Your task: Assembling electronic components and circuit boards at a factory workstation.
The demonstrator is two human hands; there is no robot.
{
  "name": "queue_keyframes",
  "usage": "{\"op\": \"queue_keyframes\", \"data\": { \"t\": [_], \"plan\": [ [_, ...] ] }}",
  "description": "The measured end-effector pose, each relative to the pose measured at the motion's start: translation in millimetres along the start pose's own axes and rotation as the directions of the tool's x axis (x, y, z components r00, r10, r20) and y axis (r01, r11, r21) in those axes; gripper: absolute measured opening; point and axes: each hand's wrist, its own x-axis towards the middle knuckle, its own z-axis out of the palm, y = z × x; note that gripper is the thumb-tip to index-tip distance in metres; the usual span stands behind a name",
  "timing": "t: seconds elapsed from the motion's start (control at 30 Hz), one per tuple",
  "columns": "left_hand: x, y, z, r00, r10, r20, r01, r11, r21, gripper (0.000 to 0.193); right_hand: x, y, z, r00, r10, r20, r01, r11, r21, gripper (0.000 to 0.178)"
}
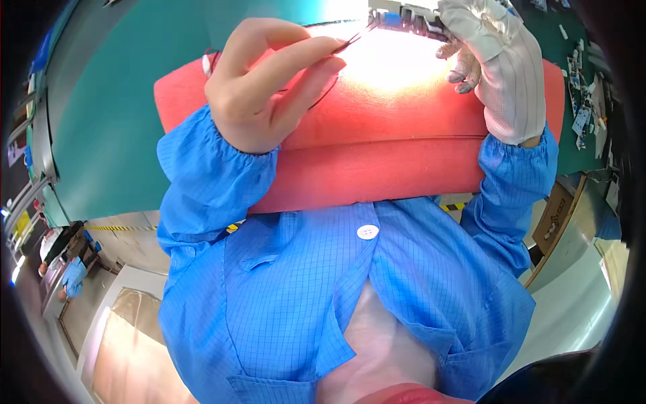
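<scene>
Green tabletop (pixel 108 128), bright glare (pixel 397 60) at top, pale floor (pixel 134 244) with yellow-and-black tape (pixel 121 228), metal rails (pixel 30 196) at left

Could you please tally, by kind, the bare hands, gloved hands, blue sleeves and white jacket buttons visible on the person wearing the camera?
Bare hands (left hand): 1
Gloved hands (right hand): 1
Blue sleeves: 2
White jacket buttons: 1
Total: 5

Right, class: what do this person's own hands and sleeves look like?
Both blue sleeves have a fine dark grid and gathered cuffs. The left hand shows no glove; the right hand wears a pale, faintly striped glove.
</scene>
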Motion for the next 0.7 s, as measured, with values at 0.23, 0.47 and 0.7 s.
{"op": "queue_keyframes", "data": {
  "t": [0.23,0.47,0.7],
  "plan": [
    [16.0,16.3,-16.1,0.971,-0.235,-0.054,0.204,0.921,-0.33,0.008,13.3,-19.0,20.3,0.893,-0.448,-0.03,0.423,0.863,-0.277,0.03],
    [31.5,-71.1,-79.8,0.654,-0.599,-0.463,0.423,0.796,-0.432,0.018,50.9,-68.4,73.8,0.492,-0.856,0.16,0.694,0.275,-0.665,0.029],
    [15.7,-88.5,-71.4,0.596,-0.68,-0.427,0.441,0.722,-0.534,0.031,91.8,-82.2,102.8,0.637,-0.751,0.175,0.342,0.072,-0.937,0.028]
  ]
}}
